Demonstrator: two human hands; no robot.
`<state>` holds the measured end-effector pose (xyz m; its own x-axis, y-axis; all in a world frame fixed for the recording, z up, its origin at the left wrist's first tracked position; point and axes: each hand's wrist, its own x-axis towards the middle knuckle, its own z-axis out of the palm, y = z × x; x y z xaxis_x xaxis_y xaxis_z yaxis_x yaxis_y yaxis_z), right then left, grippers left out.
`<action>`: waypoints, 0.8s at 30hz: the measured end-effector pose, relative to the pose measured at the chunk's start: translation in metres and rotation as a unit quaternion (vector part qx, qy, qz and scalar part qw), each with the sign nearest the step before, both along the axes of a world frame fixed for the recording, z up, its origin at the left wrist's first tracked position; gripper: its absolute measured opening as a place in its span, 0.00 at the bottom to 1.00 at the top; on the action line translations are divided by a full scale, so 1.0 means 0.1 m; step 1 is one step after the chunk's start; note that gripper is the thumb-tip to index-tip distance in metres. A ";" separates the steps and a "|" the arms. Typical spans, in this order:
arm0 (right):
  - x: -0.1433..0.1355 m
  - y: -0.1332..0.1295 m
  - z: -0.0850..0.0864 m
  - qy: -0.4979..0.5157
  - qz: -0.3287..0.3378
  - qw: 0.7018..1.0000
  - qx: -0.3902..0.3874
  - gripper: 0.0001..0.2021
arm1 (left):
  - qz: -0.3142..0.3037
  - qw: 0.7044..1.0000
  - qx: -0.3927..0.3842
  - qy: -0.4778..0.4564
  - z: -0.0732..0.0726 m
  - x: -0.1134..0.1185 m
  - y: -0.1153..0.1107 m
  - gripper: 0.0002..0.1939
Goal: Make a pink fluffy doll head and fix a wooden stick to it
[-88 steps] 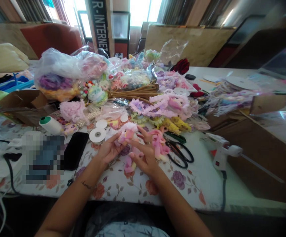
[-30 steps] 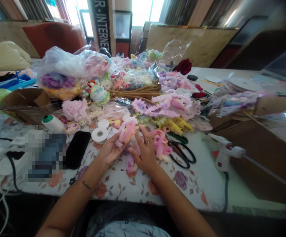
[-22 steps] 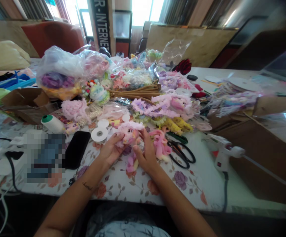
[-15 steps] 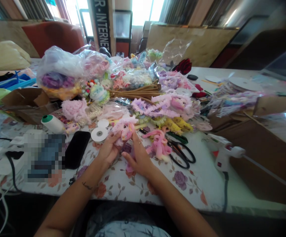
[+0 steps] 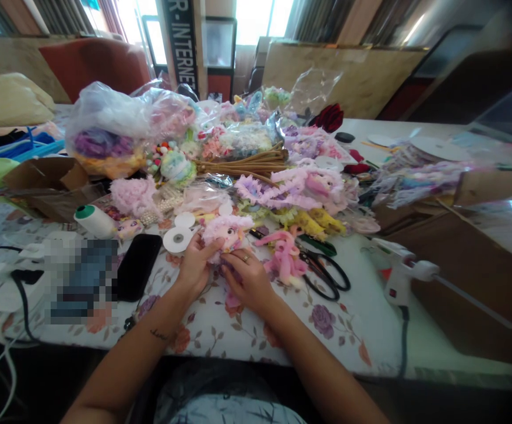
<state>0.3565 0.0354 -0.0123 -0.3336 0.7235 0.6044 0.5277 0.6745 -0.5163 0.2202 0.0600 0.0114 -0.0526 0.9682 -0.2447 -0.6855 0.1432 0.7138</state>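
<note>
A fluffy pink plush doll head (image 5: 229, 231) with a drawn eye is held up off the flowered tablecloth. My left hand (image 5: 197, 264) grips its left side, thumb across the front. At its lower right, my right hand (image 5: 247, 277) has its fingers bent against the underside, a ring on one finger. Pink-purple material (image 5: 233, 297) hangs below, partly hidden by that hand. Just right of it lie pink fuzzy strips (image 5: 284, 256) and black-handled scissors (image 5: 329, 277). White ribbon spools (image 5: 178, 238) sit to the left of the doll head.
A black phone (image 5: 136, 268) and a white thread cone (image 5: 93, 221) lie on the left. The glue gun (image 5: 399, 277) stands at the right by a cardboard box (image 5: 463, 282). Brown stems (image 5: 242, 166), yarn pieces and plastic bags (image 5: 109, 118) are heaped at the back.
The doll head has turned slightly and shifted a little. My right hand's fingers, straighter and more upright before, have now bent in beneath it.
</note>
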 end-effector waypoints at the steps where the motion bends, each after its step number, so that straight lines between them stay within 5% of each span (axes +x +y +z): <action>1: 0.01 0.01 -0.01 0.007 -0.011 1.000 0.005 0.11 | 0.010 1.000 0.001 0.012 0.00 0.00 0.00 0.23; 8: 0.23 0.16 -0.07 0.159 -0.172 0.969 -0.082 0.15 | 0.005 0.997 0.018 0.072 -0.03 -0.02 -0.01 0.28; 13: 0.31 0.21 -0.07 0.331 -0.115 0.925 -0.149 0.30 | -0.020 0.983 0.084 0.159 0.00 -0.03 -0.05 0.30; 17: 0.29 0.15 0.02 0.270 -0.100 0.943 -0.168 0.38 | -0.051 0.966 0.125 0.222 0.02 -0.05 -0.06 0.30; 24: 0.24 0.08 0.03 0.171 -0.136 0.966 -0.139 0.26 | -0.058 0.961 0.140 0.232 -0.04 -0.06 -0.05 0.31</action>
<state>0.3803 0.0433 -0.0094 0.0767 0.9066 0.4149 0.4330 0.3446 -0.8329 0.2139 0.0552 0.0074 0.0185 0.9986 0.0502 -0.2763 -0.0432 0.9601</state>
